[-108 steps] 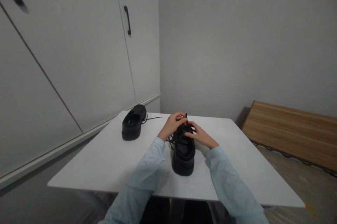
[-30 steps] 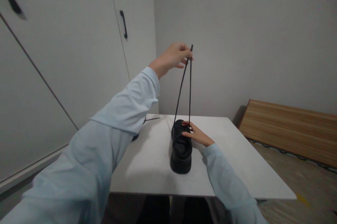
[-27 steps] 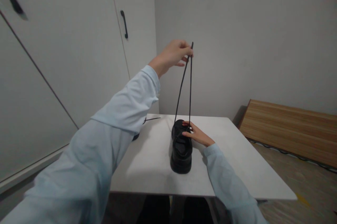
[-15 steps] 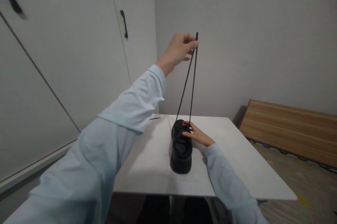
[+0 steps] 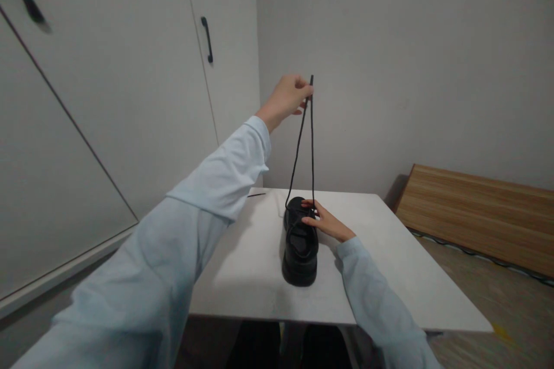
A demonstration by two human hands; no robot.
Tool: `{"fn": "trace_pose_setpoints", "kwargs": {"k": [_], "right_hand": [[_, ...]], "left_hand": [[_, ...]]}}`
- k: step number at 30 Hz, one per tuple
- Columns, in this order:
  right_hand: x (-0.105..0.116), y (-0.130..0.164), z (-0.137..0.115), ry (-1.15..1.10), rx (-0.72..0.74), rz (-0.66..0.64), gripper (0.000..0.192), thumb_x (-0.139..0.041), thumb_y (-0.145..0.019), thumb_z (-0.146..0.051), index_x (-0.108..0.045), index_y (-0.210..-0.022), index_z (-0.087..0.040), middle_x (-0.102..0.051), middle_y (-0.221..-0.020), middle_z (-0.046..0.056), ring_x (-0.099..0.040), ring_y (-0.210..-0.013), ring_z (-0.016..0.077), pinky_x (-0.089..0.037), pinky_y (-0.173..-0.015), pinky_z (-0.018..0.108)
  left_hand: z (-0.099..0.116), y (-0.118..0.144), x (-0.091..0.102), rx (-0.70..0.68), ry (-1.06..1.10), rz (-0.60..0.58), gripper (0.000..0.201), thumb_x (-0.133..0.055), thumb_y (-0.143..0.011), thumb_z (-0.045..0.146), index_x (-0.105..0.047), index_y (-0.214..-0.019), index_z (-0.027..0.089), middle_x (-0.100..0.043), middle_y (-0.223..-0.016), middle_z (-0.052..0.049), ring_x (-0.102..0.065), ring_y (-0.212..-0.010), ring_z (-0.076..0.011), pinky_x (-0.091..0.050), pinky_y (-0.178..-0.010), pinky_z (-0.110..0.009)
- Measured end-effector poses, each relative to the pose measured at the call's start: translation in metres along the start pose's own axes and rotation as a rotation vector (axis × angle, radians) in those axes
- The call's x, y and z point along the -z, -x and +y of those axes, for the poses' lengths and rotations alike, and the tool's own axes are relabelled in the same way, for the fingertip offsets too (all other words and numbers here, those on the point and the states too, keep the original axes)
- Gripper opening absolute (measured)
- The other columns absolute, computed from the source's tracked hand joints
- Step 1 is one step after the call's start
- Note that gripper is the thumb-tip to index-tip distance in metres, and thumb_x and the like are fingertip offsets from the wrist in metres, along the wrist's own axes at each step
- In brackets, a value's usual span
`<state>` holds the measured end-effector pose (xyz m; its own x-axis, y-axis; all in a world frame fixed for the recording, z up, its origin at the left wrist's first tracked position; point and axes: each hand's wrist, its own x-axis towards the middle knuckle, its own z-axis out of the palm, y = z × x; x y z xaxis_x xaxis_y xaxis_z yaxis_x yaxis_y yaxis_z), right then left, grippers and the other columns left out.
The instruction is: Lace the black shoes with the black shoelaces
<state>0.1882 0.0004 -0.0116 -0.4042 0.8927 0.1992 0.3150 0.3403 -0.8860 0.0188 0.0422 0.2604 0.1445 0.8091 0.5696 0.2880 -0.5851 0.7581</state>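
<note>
Against the back wall (image 5: 389, 69) and wardrobe doors (image 5: 108, 97): white table (image 5: 389, 265), wooden board (image 5: 476, 213) leaning at right. Black shoe (image 5: 300, 248) sits upright mid-table, heel toward camera

Right hand (image 5: 326, 222) lies flat on the toe end of the shoe, fingers extended, pinning it down rather than gripping. Left hand (image 5: 288, 96) is raised well above the table, fingertips pinched tight on both ends of the black lace (image 5: 311, 144); the two strands run taut down to the eyelets

Handling, my read: shoe looks stiff with a chunky sole, moderately heavy, won't deform, best held at toe or heel. Lace is thin, limp, goes slack instantly without tension, so pinch near the tips and keep the shoe pinned or it lifts

Vs 0.5 s ago: left hand has dropped lower and shifted slightly left, strands closer to vertical. Right hand unchanged. Vs 3.6 s ago: both hands were down at the shoe; the second shoe then seen at left is now hidden behind the left sleeve (image 5: 208, 196)
</note>
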Motion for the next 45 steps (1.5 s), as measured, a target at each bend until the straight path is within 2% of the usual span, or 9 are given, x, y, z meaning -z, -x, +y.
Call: {"fn": "trace_pose_setpoints", "kwargs": {"k": [6,12,15,20,25,32,38,45], "right_hand": [[0.001,-0.002,0.004,0.004,0.0,-0.001,0.058,-0.067,-0.073,-0.041,-0.044,-0.122,-0.022,-0.052,-0.127,0.012,-0.044,-0.124,0.0255,-0.029,-0.105,0.047],[0.0,-0.003,0.004,-0.048,0.001,0.003,0.064,-0.068,-0.071,-0.043,-0.038,-0.124,-0.022,-0.051,-0.125,0.012,-0.046,-0.121,0.0248,-0.032,-0.103,0.047],[-0.001,-0.003,0.003,-0.086,-0.009,0.007,0.065,-0.069,-0.07,-0.042,-0.037,-0.124,-0.023,-0.051,-0.125,0.012,-0.047,-0.12,0.0245,-0.033,-0.103,0.046],[-0.001,-0.002,0.002,-0.073,0.003,0.001,0.065,-0.069,-0.071,-0.041,-0.038,-0.125,-0.023,-0.05,-0.126,0.011,-0.048,-0.118,0.0237,-0.033,-0.103,0.044],[0.0,-0.002,-0.001,-0.059,-0.007,-0.005,0.065,-0.068,-0.071,-0.042,-0.038,-0.125,-0.022,-0.05,-0.126,0.011,-0.047,-0.119,0.0238,-0.032,-0.104,0.044],[-0.001,-0.002,-0.002,-0.059,-0.005,-0.002,0.064,-0.068,-0.071,-0.044,-0.038,-0.124,-0.023,-0.049,-0.127,0.011,-0.046,-0.121,0.0243,-0.032,-0.104,0.045],[-0.001,-0.002,-0.003,-0.05,0.0,-0.003,0.065,-0.068,-0.07,-0.045,-0.039,-0.124,-0.022,-0.05,-0.126,0.011,-0.045,-0.121,0.0241,-0.031,-0.105,0.045],[0.0,-0.001,-0.009,-0.013,0.008,0.005,0.059,-0.067,-0.071,-0.042,-0.045,-0.121,-0.021,-0.05,-0.128,0.011,-0.045,-0.122,0.0248,-0.03,-0.106,0.045]], "left_hand": [[-0.024,0.004,0.006,0.025,-0.062,0.046,0.008,-0.051,-0.08,0.019,-0.053,-0.086,0.014,-0.061,-0.086,-0.006,-0.06,-0.076,-0.0121,-0.052,-0.074,-0.032],[-0.071,0.012,0.01,0.121,-0.113,0.098,0.006,-0.053,-0.078,0.017,-0.055,-0.083,0.013,-0.061,-0.081,-0.005,-0.057,-0.061,-0.0084,-0.052,-0.061,-0.024],[-0.095,0.02,0.01,0.162,-0.132,0.119,0.009,-0.055,-0.077,0.018,-0.057,-0.085,0.013,-0.062,-0.08,-0.005,-0.057,-0.061,-0.0084,-0.052,-0.058,-0.022],[-0.129,0.044,0.009,0.183,-0.194,0.075,0.014,-0.059,-0.074,0.023,-0.063,-0.084,0.014,-0.063,-0.076,-0.004,-0.059,-0.065,-0.0117,-0.051,-0.056,-0.022],[-0.165,0.072,0.004,0.221,-0.322,0.065,0.017,-0.061,-0.073,0.027,-0.068,-0.083,0.015,-0.066,-0.073,-0.003,-0.061,-0.066,-0.0141,-0.051,-0.062,-0.025],[-0.217,0.107,-0.007,0.304,-0.322,0.051,0.019,-0.06,-0.073,0.028,-0.068,-0.083,0.015,-0.069,-0.075,-0.005,-0.063,-0.072,-0.0159,-0.049,-0.065,-0.025],[-0.234,0.125,-0.014,0.399,-0.259,0.059,0.021,-0.056,-0.075,0.029,-0.067,-0.086,0.014,-0.069,-0.078,-0.005,-0.065,-0.066,-0.0142,-0.049,-0.063,-0.024],[-0.25,0.147,-0.021,0.458,-0.378,0.051,0.021,-0.057,-0.074,0.019,-0.063,-0.094,0.018,-0.067,-0.076,-0.003,-0.062,-0.066,-0.0136,-0.046,-0.068,-0.024]]}}
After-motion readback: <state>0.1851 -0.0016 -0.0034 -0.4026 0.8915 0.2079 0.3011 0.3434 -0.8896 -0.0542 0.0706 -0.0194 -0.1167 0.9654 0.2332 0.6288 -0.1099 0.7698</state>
